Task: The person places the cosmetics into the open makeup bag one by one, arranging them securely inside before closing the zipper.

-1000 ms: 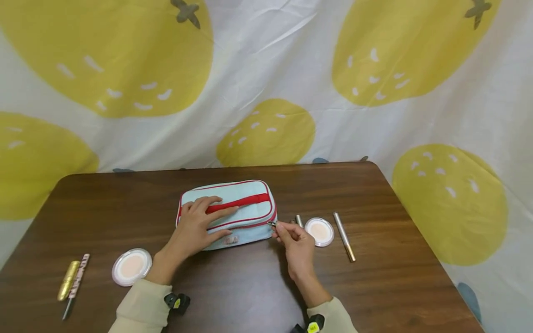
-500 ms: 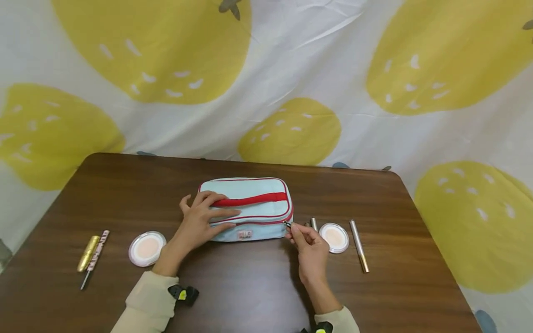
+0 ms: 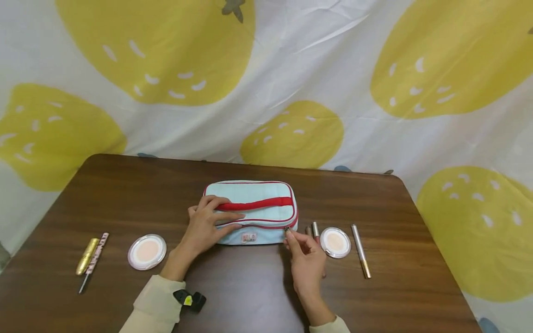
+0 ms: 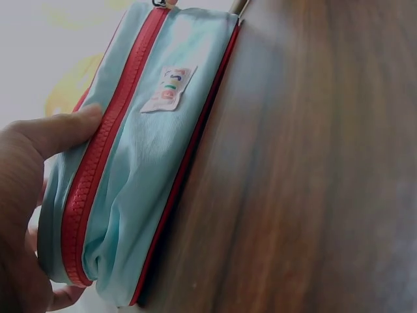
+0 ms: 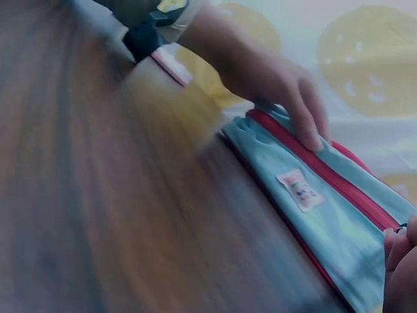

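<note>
A light blue makeup bag with red piping, a red top handle and a small front label lies on the wooden table. My left hand rests over its left end, fingers spread on the lid and thumb at the front edge. In the left wrist view, that thumb presses beside the red zipper, whose teeth are meshed along the front. At the front right corner my right hand pinches the metal zipper pull between thumb and forefinger. The inside of the bag is hidden.
Left of the bag lie a powder compact, a gold tube and a patterned slim tube. To the right are another compact, a silver-and-gold pen and slim tubes partly behind my right hand.
The head view has shifted, so the bag and table appear further right. Both hands keep their places: the left on the bag, the right pinching the zipper pull at the same corner.
</note>
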The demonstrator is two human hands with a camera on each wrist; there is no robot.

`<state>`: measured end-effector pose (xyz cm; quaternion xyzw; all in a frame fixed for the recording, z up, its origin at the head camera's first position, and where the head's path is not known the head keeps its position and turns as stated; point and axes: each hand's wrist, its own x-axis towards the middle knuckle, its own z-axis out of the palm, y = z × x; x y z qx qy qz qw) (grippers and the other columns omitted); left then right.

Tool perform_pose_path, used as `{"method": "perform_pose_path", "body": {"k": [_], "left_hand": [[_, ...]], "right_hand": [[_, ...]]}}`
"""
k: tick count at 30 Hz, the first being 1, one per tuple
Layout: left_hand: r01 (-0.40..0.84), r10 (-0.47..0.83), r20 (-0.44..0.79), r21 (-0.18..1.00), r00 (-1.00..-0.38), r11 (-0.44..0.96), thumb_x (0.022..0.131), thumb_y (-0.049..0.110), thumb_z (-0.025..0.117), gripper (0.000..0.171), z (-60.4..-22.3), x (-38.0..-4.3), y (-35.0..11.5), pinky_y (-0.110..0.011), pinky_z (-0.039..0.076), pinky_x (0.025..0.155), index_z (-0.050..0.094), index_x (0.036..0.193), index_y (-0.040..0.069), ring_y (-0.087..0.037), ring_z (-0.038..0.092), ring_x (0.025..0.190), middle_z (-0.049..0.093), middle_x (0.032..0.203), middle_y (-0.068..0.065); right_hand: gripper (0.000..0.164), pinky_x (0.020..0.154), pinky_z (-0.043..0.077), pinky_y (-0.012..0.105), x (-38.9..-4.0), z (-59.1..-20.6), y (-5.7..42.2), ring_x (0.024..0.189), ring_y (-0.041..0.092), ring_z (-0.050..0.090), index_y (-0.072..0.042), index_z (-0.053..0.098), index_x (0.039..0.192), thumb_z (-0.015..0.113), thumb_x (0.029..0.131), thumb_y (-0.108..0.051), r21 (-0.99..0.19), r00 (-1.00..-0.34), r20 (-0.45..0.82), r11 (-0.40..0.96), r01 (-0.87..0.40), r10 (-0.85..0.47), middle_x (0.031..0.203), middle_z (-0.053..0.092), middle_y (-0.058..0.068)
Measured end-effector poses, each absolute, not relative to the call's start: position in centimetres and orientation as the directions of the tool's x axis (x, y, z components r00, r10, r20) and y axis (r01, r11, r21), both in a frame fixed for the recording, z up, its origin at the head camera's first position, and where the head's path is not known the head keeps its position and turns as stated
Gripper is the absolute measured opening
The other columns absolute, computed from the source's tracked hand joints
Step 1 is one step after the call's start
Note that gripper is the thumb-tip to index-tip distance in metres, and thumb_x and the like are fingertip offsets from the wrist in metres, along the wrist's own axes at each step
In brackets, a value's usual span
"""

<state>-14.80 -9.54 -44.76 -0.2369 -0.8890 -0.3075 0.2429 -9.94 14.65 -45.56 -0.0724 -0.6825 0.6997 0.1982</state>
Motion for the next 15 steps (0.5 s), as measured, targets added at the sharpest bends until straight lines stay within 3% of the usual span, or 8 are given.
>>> {"method": "perform_pose_path", "body": {"k": [6, 15], "left_hand": [[0.522, 0.217, 0.558, 0.473, -0.801, 0.71, 0.074, 0.04, 0.08, 0.023, -45.1, -13.9, -9.4, -0.055, 0.03, 0.074, 0.079, 0.094, 0.03, -0.029, 0.043, 0.112, 0.06, 0.112, -0.004], [0.53, 0.174, 0.612, 0.466, -0.771, 0.709, 0.072, 0.039, 0.081, 0.021, -44.9, -14.4, -8.8, -0.056, 0.031, 0.072, 0.079, 0.089, 0.028, -0.029, 0.046, 0.109, 0.061, 0.109, -0.006]], "right_hand": [[0.015, 0.063, 0.053, 0.022, -8.9, -46.0, 13.5, 0.069, 0.016, 0.066, 0.0, 0.074, 0.09, 0.075, 0.083, -0.013, -0.975, -0.909, 0.22, 0.079, -0.206, 0.355, 0.078, 0.07, 0.015], [0.013, 0.062, 0.053, 0.023, -8.7, -46.4, 11.7, 0.068, 0.014, 0.066, -0.002, 0.074, 0.091, 0.074, 0.084, -0.013, -0.956, -0.908, 0.292, 0.076, -0.282, 0.3, 0.076, 0.07, 0.01]]}}
